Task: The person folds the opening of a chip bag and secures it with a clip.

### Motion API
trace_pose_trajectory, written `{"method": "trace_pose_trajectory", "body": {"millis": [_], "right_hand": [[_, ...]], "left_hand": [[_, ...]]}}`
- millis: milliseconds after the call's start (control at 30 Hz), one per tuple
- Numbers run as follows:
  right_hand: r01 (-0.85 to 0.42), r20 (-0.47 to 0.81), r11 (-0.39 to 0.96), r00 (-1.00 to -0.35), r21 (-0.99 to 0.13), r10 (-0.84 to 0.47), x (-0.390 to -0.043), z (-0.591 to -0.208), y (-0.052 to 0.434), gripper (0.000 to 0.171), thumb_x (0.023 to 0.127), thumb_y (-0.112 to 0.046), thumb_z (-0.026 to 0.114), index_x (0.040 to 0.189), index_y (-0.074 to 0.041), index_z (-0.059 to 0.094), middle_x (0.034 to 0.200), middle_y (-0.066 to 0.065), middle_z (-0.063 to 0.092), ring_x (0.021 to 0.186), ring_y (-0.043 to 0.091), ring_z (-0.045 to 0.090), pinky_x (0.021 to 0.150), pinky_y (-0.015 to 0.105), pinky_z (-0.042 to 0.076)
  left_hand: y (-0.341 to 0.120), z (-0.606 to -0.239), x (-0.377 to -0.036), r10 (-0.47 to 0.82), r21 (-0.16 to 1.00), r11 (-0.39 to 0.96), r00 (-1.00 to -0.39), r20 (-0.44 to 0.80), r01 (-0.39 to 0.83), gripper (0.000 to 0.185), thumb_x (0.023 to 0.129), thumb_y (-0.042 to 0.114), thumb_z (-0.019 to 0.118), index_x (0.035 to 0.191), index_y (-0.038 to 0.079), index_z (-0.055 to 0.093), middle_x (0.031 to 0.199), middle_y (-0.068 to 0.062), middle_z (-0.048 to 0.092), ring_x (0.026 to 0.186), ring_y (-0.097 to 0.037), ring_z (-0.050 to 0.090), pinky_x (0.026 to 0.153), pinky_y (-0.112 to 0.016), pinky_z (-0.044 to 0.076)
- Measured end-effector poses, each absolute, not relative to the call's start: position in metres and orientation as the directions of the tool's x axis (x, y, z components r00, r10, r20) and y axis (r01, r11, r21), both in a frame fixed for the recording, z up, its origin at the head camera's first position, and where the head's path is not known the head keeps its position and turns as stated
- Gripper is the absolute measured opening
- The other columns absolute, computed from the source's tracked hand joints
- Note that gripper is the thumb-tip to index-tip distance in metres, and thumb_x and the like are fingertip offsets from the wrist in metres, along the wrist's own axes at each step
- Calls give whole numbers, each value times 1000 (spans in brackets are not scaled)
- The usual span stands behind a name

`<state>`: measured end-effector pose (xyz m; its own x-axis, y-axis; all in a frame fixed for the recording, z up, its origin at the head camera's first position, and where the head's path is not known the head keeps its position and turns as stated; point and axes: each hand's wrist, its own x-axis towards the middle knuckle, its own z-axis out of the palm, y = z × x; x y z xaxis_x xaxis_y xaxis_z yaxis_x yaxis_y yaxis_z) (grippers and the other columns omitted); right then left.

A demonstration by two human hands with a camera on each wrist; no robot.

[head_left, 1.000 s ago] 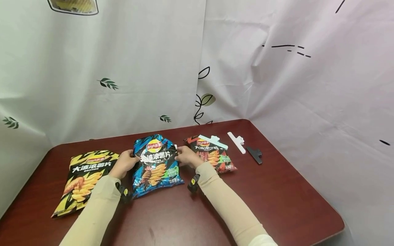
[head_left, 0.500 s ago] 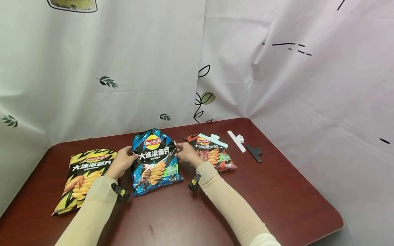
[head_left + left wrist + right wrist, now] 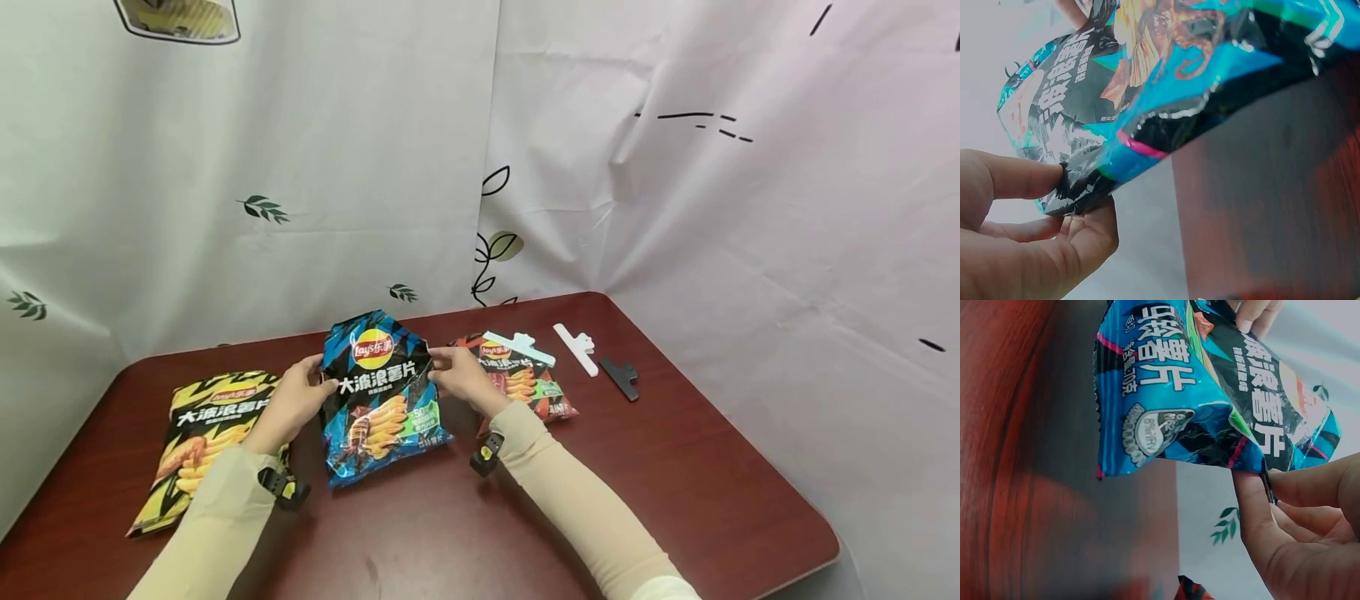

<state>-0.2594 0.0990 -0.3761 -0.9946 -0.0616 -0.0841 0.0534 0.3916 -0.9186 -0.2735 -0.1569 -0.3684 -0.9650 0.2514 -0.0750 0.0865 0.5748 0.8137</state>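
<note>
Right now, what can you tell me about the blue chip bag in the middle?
The blue chip bag is shiny crinkly foil, blue and black, with a red-and-yellow logo, white Chinese writing and pictured wavy chips. It looks puffy. Its top is lifted off the dark red table while its bottom rests there. The left hand pinches its left edge, the right hand its right edge. It sits between a yellow bag and a red bag.

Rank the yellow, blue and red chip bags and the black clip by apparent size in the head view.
1. Yellow chip bag and blue chip bag: look alike, and the blue one is raised, so unranked.
2. Red chip bag, partly hidden.
3. Black clip.
</note>
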Motion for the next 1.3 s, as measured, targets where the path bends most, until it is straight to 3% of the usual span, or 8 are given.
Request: {"method": "trace_pose_trajectory", "body": {"millis": [400,667,800,1000,1300], "right_hand": [[-7,-32,355,-994,-935,-105,-240,-359,126,47,95,-7,58,141,-8,48,130,20,58,102,29,65,74,35,58],[-9,-24,370,-996,-929,-85,-227,-350,145,47,94,-12,60,140,-9,50,128,17,60,78,23,67,64,38,56],[4,-39,379,-995,-926,-87,-221,-351,154,47,94,-15,61,139,-11,51,130,16,59,81,24,67,59,40,51],[24,-58,316,-993,-949,-99,-212,-357,168,48,92,-12,62,138,-7,49,130,21,59,79,16,67,67,36,57],[23,-60,298,-992,-954,-114,-203,-370,186,47,92,-11,62,135,0,47,126,23,59,79,14,65,64,35,58]], "left_hand": [[-143,-352,-253,250,849,514,-968,-16,119,68,99,17,50,152,-5,13,147,-32,30,132,-45,36,102,-57,40],[-129,-349,-245,214,871,479,-977,4,108,66,98,18,55,151,0,20,143,-27,38,123,-38,43,98,-53,46],[-122,-350,-240,211,879,468,-977,-14,89,66,97,18,56,151,1,21,140,-26,38,124,-38,43,99,-53,45],[-112,-358,-232,235,898,434,-971,-37,71,66,97,15,56,151,1,20,139,-24,38,122,-36,44,98,-51,46],[-97,-372,-225,264,928,371,-962,-67,37,65,96,10,57,149,2,19,139,-23,38,118,-35,46,95,-47,49]]}}
